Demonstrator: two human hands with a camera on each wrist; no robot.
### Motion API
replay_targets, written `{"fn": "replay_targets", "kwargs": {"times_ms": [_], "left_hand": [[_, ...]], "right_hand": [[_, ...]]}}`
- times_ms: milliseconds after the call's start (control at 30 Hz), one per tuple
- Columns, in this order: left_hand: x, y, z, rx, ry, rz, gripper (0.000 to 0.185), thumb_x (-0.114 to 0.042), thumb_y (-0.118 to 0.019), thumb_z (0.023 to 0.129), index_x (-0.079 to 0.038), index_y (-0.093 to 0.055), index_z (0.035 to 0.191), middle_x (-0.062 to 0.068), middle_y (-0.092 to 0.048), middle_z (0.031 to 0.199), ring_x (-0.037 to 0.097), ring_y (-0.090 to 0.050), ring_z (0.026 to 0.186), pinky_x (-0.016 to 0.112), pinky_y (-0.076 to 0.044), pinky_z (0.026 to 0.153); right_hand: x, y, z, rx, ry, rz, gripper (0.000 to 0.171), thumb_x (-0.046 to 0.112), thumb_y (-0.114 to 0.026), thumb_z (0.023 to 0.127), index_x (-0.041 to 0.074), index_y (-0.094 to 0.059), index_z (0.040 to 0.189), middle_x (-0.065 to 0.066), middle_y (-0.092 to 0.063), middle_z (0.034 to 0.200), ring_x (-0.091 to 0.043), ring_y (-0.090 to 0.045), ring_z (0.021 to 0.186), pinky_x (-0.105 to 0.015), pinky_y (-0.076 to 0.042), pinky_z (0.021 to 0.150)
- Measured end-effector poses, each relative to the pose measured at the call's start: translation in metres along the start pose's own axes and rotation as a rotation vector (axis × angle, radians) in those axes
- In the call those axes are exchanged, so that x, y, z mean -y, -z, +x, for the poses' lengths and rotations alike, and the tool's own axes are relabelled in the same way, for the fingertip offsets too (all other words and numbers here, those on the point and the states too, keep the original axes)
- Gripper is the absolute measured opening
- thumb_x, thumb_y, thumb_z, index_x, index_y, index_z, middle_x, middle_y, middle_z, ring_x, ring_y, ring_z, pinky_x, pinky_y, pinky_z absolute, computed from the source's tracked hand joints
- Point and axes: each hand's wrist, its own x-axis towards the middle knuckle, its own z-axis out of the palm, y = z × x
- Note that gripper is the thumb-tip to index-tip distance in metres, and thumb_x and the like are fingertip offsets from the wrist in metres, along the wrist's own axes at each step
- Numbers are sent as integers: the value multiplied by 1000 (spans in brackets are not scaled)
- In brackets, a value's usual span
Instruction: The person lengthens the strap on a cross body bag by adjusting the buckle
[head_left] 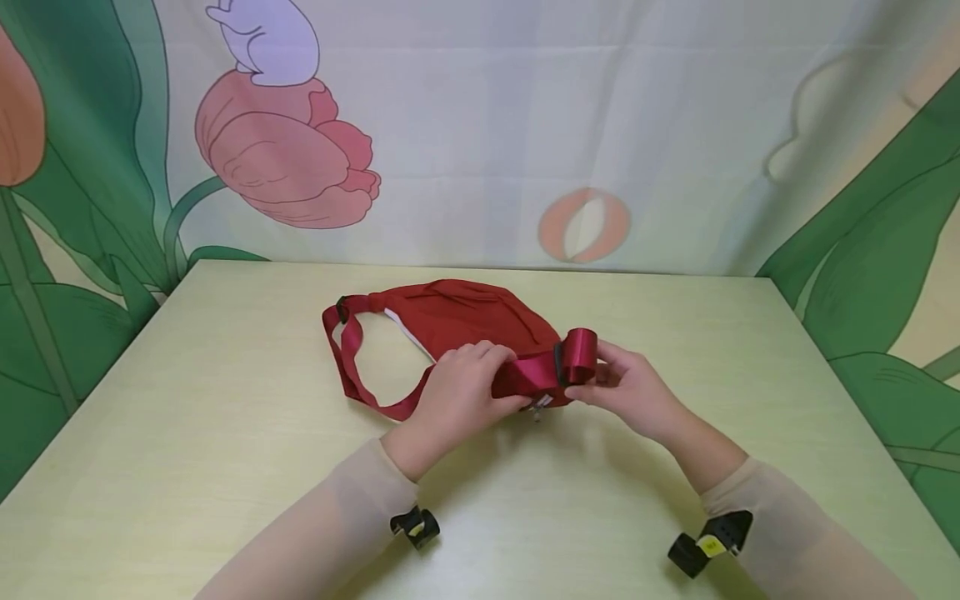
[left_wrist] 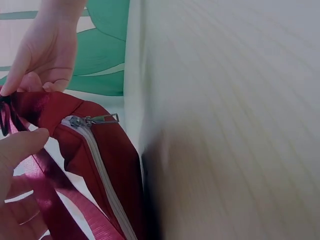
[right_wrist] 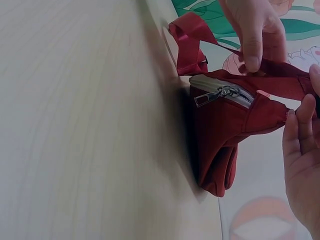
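Note:
A red waist bag (head_left: 472, 317) lies on the table, its strap (head_left: 531, 374) raised along the near side. My left hand (head_left: 468, 387) holds the strap between thumb and curled fingers. At the bag's right end my right hand (head_left: 630, 387) pinches the strap beside a dark slider buckle (head_left: 559, 363), where a loop (head_left: 580, 354) of shiny strap stands up. Below the strap, a metal zipper pull (left_wrist: 104, 119) hangs at the end of a white zipper (left_wrist: 102, 167). In the right wrist view, the right fingertips (right_wrist: 292, 125) touch the strap end; the buckle is mostly hidden there.
The rest of the strap (head_left: 348, 358) curves in a loop on the table to the left, with another dark buckle (head_left: 342, 310) at its top. The pale wooden table (head_left: 225, 467) ends at a printed curtain (head_left: 465, 150) behind the bag.

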Motion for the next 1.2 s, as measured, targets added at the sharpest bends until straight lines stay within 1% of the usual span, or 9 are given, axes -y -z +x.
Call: {"fn": "replay_targets", "kwargs": {"times_ms": [100,200,367,567,767,900,1000,1100,1200], "left_hand": [[0,1,0,11,6,-103,40,-34,-79,74,-12,-65,105,-4,-62,93,9,-55,81,24,-47,70],[-1,2,1,-2,-2,-205,41,-31,-78,76,-12,-65,110,-4,-60,96,7,-54,83,21,-48,72],[-4,1,4,-35,-55,-297,44,-28,-80,74,-10,-65,112,-3,-59,97,8,-54,86,21,-48,74],[-6,1,6,-18,-77,-426,47,-24,-80,74,-8,-65,115,-1,-59,101,8,-55,89,21,-47,75],[-6,1,6,8,-104,-481,52,-21,-80,74,-7,-63,121,0,-58,107,9,-55,96,21,-47,79],[-4,0,7,5,-128,-507,59,-19,-80,73,-6,-58,127,2,-59,116,12,-55,105,22,-46,85],[-2,-1,8,11,-156,-542,64,-18,-79,73,-5,-54,130,2,-59,122,10,-54,110,22,-44,89],[-1,-2,8,25,-167,-581,64,-17,-79,74,-5,-53,131,-1,-60,122,5,-54,110,21,-43,89],[-1,-4,9,42,-157,-614,61,-17,-79,73,-7,-55,128,-4,-60,119,2,-54,106,20,-44,87]], "right_hand": [[-1,1,0,-8,8,-1,52,7,-72,81,4,-52,129,-16,-60,113,-29,-60,88,-35,-53,75],[-2,0,0,-3,28,11,51,5,-72,80,3,-52,128,-17,-59,114,-30,-59,93,-34,-53,76],[-2,-2,2,21,49,39,54,6,-73,79,4,-51,129,-16,-56,120,-31,-54,103,-34,-52,79],[-2,-3,2,41,33,6,58,11,-74,79,6,-49,131,-13,-53,125,-30,-49,110,-35,-51,81],[0,-7,2,48,11,-1,54,13,-74,79,2,-50,126,-15,-56,118,-29,-52,103,-33,-51,78],[2,-9,2,47,42,-53,50,12,-74,79,-1,-52,122,-15,-58,112,-26,-56,97,-33,-52,77],[3,-9,2,71,69,-74,49,10,-74,80,0,-51,123,-13,-58,112,-25,-56,96,-36,-51,78],[4,-10,1,105,98,-80,49,7,-71,82,-1,-50,125,-14,-57,115,-26,-56,98,-40,-51,80],[4,-10,1,122,124,-71,48,3,-69,83,-2,-49,126,-14,-56,116,-27,-55,102,-41,-50,82]]}}
